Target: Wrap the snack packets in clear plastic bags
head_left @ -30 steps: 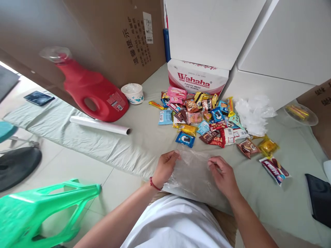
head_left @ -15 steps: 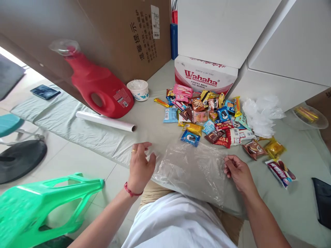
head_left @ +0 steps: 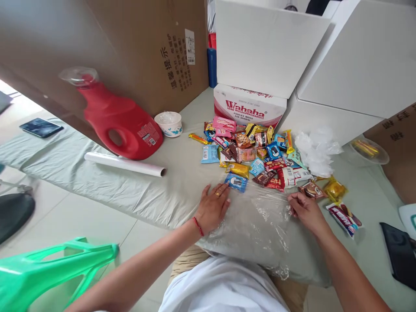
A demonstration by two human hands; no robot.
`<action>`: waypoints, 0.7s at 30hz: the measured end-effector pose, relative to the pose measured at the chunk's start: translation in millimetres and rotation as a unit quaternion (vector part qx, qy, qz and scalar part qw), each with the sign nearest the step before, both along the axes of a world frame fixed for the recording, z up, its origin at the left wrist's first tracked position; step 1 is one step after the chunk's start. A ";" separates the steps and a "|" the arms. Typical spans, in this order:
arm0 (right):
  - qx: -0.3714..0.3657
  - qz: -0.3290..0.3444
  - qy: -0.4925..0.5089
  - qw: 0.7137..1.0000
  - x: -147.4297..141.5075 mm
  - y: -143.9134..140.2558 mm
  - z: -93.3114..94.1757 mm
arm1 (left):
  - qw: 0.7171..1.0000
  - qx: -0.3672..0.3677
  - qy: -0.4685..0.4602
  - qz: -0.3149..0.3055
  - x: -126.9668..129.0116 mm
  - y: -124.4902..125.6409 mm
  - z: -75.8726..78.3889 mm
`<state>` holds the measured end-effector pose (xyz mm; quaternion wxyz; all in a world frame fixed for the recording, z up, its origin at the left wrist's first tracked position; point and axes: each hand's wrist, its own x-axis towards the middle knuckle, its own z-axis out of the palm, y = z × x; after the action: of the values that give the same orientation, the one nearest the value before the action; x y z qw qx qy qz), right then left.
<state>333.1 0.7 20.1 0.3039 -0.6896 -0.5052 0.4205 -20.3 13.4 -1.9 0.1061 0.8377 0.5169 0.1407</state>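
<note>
While a clear, crinkled plastic sheet lies spread at the lower centre of the frame over the near edge of the worktop, which is covered in pale green cloth, a person presses both hands to it. The left hand, fingers flat and slightly spread, rests palm-down on the sheet's left edge, a red string bracelet at the wrist. The right hand has its fingers curled, pinching the sheet's right edge. Just beyond the sheet, at centre frame, sits a heap of brightly coloured snack packets, a blue one touching the left fingertips. Toward the left of the frame stand a red plastic detergent jug, a white roll and a small white bowl; a red-and-white Wahaha carton stands behind the snacks.
</note>
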 end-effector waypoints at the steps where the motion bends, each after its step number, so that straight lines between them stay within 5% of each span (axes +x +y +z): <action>1: -0.005 0.010 -0.034 0.999 5.0 1.8 -1.5 | 1.000 0.002 0.000 0.008 0.3 -0.9 -1.6; 7: 0.165 0.042 -0.307 0.936 1.3 45.5 29.3 | 1.000 0.022 0.017 0.005 4.7 -5.0 -1.6; 11: 0.222 0.188 -0.332 0.897 -50.0 104.4 51.8 | 0.999 0.024 0.038 0.003 4.7 -4.5 -5.0; 16: 0.255 0.290 -0.463 0.798 -116.6 166.1 39.4 | 0.998 0.028 0.064 0.003 2.4 -4.3 -11.4; 18: 0.228 0.303 -0.483 0.790 -127.7 180.2 31.7 | 0.997 0.029 0.068 0.003 1.5 -4.5 -12.8; 21: 0.197 0.250 -0.478 0.819 -121.2 189.0 32.5 | 0.997 0.037 0.069 0.001 0.5 -4.9 -13.7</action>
<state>211.9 189.7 52.6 0.0386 -0.5793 -0.8141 -0.0087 -19.9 8.5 -15.6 0.0394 0.8483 0.5182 0.1016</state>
